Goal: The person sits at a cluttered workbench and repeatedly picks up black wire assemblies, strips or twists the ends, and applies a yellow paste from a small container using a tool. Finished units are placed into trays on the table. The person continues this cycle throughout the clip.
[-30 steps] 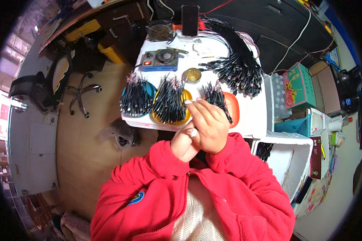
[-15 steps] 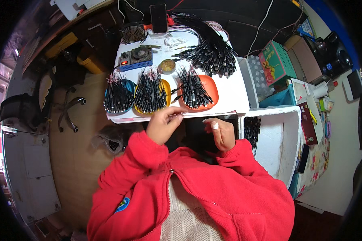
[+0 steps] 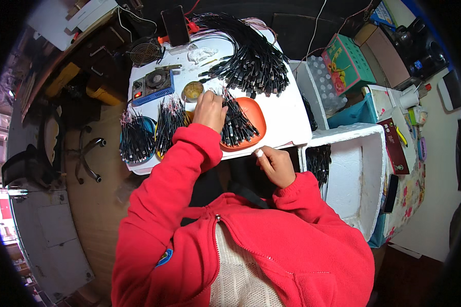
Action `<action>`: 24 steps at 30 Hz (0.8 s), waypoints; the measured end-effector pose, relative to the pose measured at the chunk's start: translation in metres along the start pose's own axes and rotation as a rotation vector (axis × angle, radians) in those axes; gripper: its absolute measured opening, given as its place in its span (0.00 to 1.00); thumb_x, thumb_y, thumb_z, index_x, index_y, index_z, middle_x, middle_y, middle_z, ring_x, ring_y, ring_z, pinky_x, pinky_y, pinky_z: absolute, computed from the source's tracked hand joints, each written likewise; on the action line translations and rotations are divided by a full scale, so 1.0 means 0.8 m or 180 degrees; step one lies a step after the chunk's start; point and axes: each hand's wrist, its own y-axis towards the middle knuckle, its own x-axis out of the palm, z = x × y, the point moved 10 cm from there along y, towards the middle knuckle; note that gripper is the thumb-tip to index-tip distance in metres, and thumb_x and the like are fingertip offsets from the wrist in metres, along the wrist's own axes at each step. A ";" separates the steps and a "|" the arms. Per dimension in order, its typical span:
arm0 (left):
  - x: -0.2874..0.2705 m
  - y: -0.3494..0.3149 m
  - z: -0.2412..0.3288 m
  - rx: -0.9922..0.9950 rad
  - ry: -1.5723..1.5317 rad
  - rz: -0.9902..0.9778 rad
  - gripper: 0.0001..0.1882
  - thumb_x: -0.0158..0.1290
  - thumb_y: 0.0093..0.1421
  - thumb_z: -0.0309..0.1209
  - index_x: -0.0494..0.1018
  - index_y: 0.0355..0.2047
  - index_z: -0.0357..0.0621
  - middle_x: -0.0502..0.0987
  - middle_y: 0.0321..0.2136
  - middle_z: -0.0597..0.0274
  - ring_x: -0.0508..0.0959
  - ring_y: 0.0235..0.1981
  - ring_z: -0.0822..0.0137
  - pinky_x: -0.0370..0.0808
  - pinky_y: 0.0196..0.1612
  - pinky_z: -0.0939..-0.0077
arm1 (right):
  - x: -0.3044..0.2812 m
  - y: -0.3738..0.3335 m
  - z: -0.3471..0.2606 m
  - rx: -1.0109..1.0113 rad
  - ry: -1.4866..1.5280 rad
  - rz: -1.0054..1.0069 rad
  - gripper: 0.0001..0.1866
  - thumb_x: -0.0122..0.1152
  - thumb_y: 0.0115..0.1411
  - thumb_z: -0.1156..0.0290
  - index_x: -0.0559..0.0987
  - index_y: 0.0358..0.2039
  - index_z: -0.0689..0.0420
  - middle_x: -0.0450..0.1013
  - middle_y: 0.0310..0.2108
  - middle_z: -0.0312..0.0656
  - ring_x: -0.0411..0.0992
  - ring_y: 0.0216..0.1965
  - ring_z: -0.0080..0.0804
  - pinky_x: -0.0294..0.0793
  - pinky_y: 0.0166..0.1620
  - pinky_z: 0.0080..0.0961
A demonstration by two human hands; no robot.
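My left hand (image 3: 210, 110) reaches over the table to the pink wire ends of the short black cables (image 3: 237, 123) in the orange tray (image 3: 257, 115). Its fingers are bent and drawn together, and what is between their tips is hidden. A round tin (image 3: 193, 90) with a brownish inside stands just beyond that hand. By the table's front edge, my right hand (image 3: 277, 167) is closed, thumb against bent fingers, with a white wrap on one digit. Anything it pinches is too small to make out. To the left, similar cables fill a blue tray (image 3: 152, 124) and a yellow one, partly covered by my left arm.
A blue heating device (image 3: 153, 87) with a lit red switch stands behind the trays. Farther back are a phone (image 3: 175, 26), a round fan (image 3: 144, 52) and a large heap of black cables (image 3: 253, 64). A white foam box (image 3: 346, 135) adjoins the table's right side.
My left hand has moved from the table's front edge forward to the cables in the orange tray. My right hand stays near the edge, its fingers drawn in more. The view has shifted slightly.
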 end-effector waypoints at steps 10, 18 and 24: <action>0.004 0.000 -0.014 -0.0168 -0.0213 0.0206 0.08 0.61 0.47 0.21 0.76 0.30 0.36 0.72 0.29 0.51 0.73 0.35 0.50 0.70 0.41 0.62 | 0.006 0.013 0.011 0.0146 0.0431 -0.0061 0.10 0.55 0.62 0.69 0.78 0.30 0.62 0.72 0.18 0.49 0.73 0.19 0.45 0.69 0.24 0.34; 0.001 -0.004 -0.015 -0.0436 -0.0892 -0.0028 0.07 0.63 0.47 0.23 0.76 0.26 0.36 0.72 0.28 0.53 0.73 0.34 0.53 0.70 0.39 0.64 | -0.017 0.082 0.043 0.0619 0.1654 0.0323 0.10 0.58 0.59 0.76 0.78 0.41 0.64 0.76 0.24 0.39 0.73 0.23 0.22 0.72 0.29 0.20; -0.049 -0.004 -0.047 -0.1077 -0.2485 0.0719 0.06 0.61 0.54 0.22 0.78 0.32 0.34 0.80 0.35 0.57 0.79 0.36 0.69 0.75 0.41 0.78 | 0.014 0.143 0.050 0.0487 0.1112 -0.0280 0.15 0.65 0.54 0.76 0.77 0.42 0.65 0.77 0.32 0.41 0.74 0.31 0.23 0.75 0.38 0.21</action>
